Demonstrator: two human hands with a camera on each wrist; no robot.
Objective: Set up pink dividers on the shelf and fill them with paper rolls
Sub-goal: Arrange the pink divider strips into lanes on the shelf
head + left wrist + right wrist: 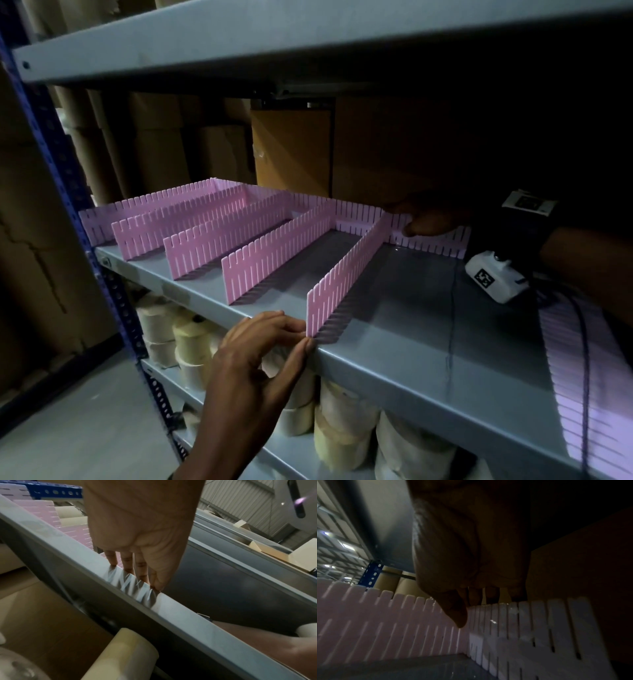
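Head view: fifth divider being seated on the grey metal shelf (428, 346).
Left hand (260, 346) at 6 o'clock pinches the thin slotted pink plastic divider (346, 274); light, flexible, best held by both ends. Right hand (428, 219) at 2 o'clock grasps the rear pink cross strip (363, 214).
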